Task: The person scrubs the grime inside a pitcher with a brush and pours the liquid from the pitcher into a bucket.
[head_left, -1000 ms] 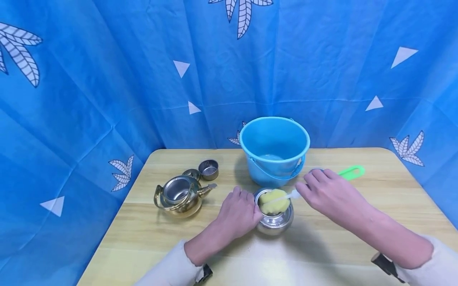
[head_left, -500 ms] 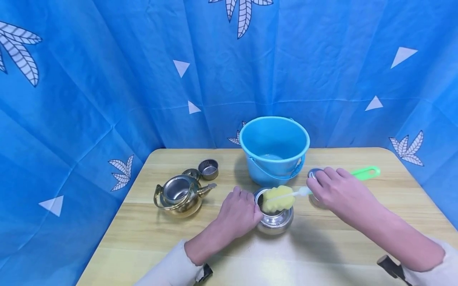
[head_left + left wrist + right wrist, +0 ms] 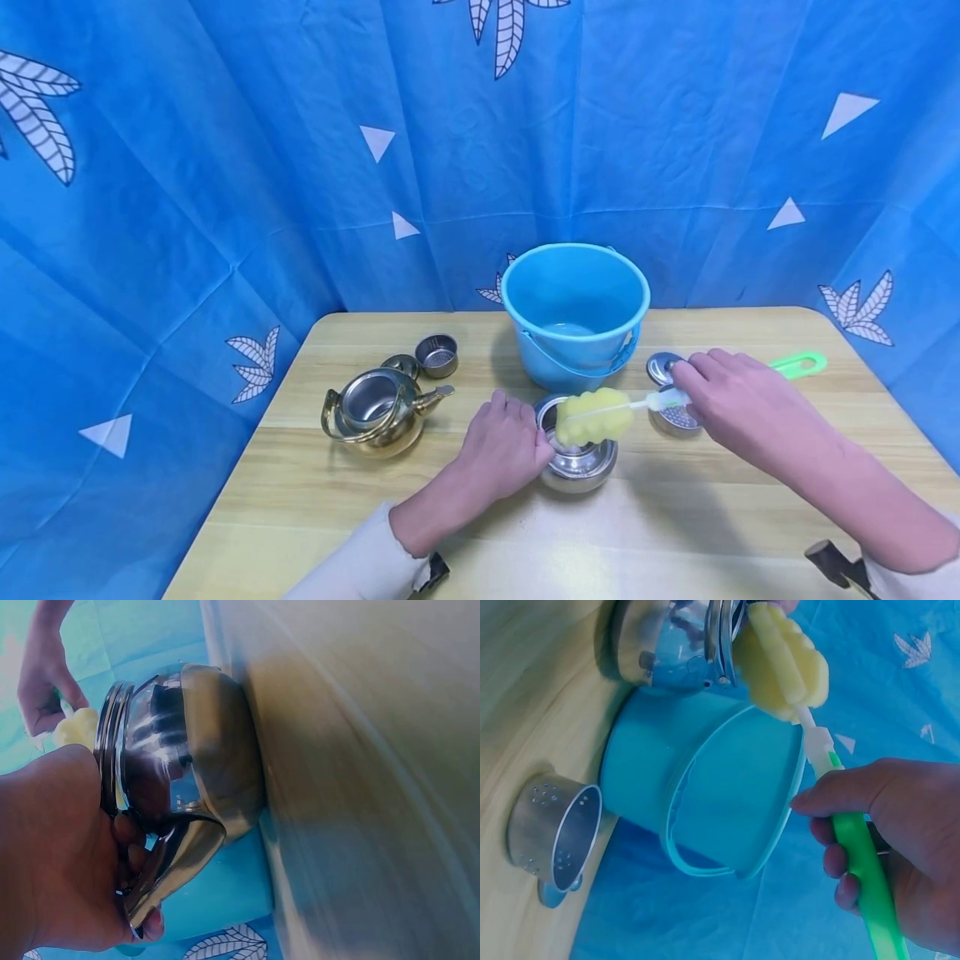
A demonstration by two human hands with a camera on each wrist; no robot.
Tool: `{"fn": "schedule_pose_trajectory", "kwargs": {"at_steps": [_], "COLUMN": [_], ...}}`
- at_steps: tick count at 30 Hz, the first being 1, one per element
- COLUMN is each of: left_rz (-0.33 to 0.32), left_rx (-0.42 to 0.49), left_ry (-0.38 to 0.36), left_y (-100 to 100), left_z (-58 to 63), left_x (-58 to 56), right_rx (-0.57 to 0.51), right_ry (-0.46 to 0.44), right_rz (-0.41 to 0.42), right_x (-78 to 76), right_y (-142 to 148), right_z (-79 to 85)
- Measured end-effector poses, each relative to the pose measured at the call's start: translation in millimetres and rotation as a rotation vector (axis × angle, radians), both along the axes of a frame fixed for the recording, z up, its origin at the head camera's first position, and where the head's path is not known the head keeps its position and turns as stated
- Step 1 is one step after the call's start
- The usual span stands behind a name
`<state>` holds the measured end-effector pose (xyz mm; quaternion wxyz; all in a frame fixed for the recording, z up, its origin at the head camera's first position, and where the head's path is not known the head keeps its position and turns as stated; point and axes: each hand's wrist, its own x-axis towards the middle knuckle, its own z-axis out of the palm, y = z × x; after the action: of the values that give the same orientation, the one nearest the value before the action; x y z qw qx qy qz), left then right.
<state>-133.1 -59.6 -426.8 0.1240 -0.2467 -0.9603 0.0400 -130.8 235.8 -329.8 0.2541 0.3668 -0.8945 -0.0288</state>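
A silver teapot [image 3: 579, 472] stands lidless on the wooden table. My left hand [image 3: 501, 450] grips its side; in the left wrist view the fingers curl round a tapered, spout-like part of the pot [image 3: 217, 742]. My right hand [image 3: 738, 404] holds a sponge brush [image 3: 596, 416] by its green handle [image 3: 866, 874]. The brush's yellow sponge head [image 3: 787, 664] lies slantwise over the pot's mouth, hiding part of the opening. Thumb and fingers wrap the handle in the right wrist view.
Behind the pot stands a light blue bucket [image 3: 558, 371]. A perforated strainer [image 3: 677, 422] and a lid [image 3: 661, 367] lie near my right hand. At left sit a gold teapot [image 3: 390, 437], another strainer [image 3: 437, 357] and a lid [image 3: 402, 363]. Blue curtain [image 3: 675, 167] surrounds the table.
My right hand has moved right, drawing the sponge head up and out of the pot's mouth. The strainer and lid beside it have come into view. My left hand stays in place.
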Motion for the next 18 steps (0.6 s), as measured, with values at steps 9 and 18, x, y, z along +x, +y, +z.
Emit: {"fn": "schedule_pose_trajectory", "kwargs": {"at_steps": [9,18], "left_rz": [-0.008,-0.006], "left_rx": [0.001,-0.022], "left_ry": [0.023,0.04], "left_y": [-1,0], "left_z": [-1.3,0.0], "left_x": [0.4,0.9], "right_rx": [-0.086,-0.129], "right_ry": [-0.097,-0.164], "right_rz": [-0.042,-0.119], "right_x": [-1.2,3.0], "right_y": [12,22], "right_z": [-10.1,-19.0]}}
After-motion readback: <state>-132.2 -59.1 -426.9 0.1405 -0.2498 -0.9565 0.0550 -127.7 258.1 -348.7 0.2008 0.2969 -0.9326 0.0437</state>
